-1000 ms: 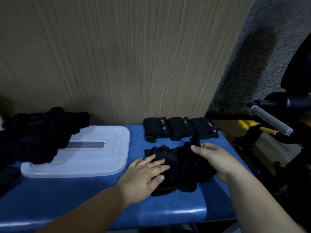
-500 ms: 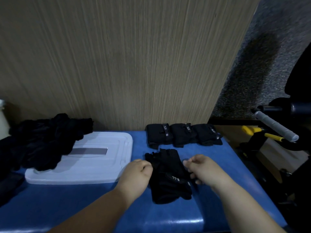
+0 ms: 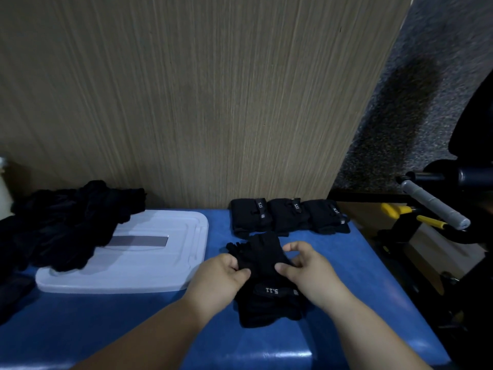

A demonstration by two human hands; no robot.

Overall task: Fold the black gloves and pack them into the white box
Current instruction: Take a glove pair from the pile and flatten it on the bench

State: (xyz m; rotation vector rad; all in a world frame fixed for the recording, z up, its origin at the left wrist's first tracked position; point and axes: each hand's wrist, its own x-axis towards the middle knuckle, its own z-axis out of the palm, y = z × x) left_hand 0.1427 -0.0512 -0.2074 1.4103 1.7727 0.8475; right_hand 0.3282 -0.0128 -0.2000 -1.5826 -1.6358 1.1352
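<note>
Folding underway: left hand (image 3: pixel 221 273), right hand (image 3: pixel 306 265) both pinching black fabric glove (image 3: pixel 262 252) mid-body; next move calling for far finger end folding nearward.

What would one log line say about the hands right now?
step: folding | left hand: pinches glove | right hand: pinches glove | folded gloves: three, row behind | unfolded pile: partly on white lid

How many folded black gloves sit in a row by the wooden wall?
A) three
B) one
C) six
A: three folded gloves lie side by side at the back of the blue bench, each with its own small label strap.
</note>
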